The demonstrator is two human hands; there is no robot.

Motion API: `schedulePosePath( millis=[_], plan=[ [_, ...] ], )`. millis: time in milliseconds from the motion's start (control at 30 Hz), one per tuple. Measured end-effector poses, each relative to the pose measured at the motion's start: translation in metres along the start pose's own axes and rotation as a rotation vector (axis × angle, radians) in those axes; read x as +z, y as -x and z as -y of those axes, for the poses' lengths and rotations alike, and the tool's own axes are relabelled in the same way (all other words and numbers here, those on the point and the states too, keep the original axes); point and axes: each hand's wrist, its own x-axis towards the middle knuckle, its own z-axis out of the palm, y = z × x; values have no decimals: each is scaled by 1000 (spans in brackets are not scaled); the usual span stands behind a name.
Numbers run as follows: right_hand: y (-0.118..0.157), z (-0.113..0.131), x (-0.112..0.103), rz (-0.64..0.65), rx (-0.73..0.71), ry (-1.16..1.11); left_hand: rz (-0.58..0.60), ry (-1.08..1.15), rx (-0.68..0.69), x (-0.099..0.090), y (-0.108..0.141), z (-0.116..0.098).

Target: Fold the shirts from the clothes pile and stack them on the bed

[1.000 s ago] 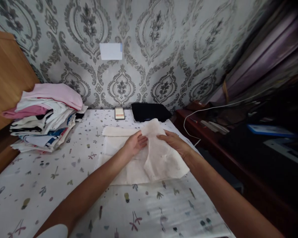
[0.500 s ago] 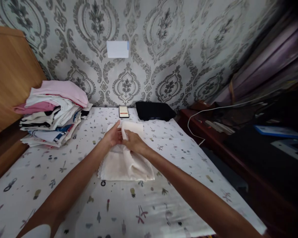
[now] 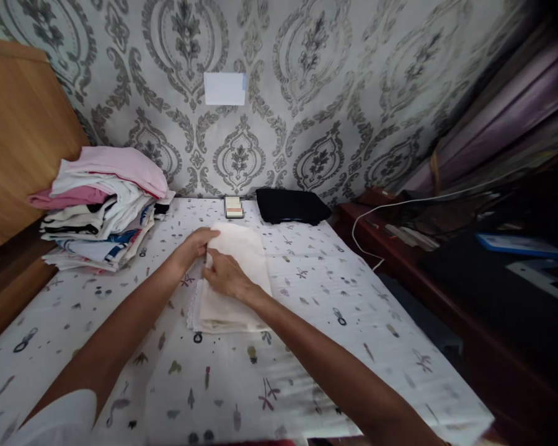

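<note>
A cream cloth [image 3: 242,254], folded into a narrow rectangle with white lace along its left side, lies flat on the printed sheet. My left hand [image 3: 196,244] is closed on its far left corner, thumb and fingers together at the edge. Just below, my right hand [image 3: 225,274] rests over the cloth with its fingers bent, pinching the left edge. What the fingertips do under the fabric is partly hidden.
A pile of folded clothes [image 3: 105,214] stands at the left beside a wooden panel [image 3: 28,136]. At the wall lie a small box [image 3: 234,207] and a black case [image 3: 292,205]. A white cable [image 3: 400,203] runs over a dark red desk [image 3: 376,226] on the right.
The raised flap of the cloth has been turned over and now lies flat, making it narrower. Both my hands have moved left to its left edge.
</note>
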Motion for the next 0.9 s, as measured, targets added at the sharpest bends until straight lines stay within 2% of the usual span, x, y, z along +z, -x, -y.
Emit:
schedulePosePath(
  millis=[200,300,367,433,500,567,633,733,833,900],
  plan=[
    [32,-14,22,-190,-295,191,-37,-195,-22,11,-15,-3],
    [49,-25,37,-146,-426,270,-69,-286,10,12,-13,-6],
    [58,-28,45,-68,-439,300,-103,-359,28,10,-5,-9],
    [64,-27,46,-26,-442,294,-158,-475,116,11,4,-13],
    [68,-26,40,-44,-463,257,-199,-691,313,19,12,-17],
    [69,-27,30,-88,-488,239,-140,-906,526,35,14,-20],
    [69,-34,22,-121,-491,270,22,-939,604,57,5,-19],
    [69,-49,22,-120,-465,344,211,-797,474,93,-23,-10],
    [72,-62,34,-124,-444,375,256,-799,341,117,-51,4],
    [74,-65,41,-139,-436,386,267,-831,324,124,-62,13]
  ],
)
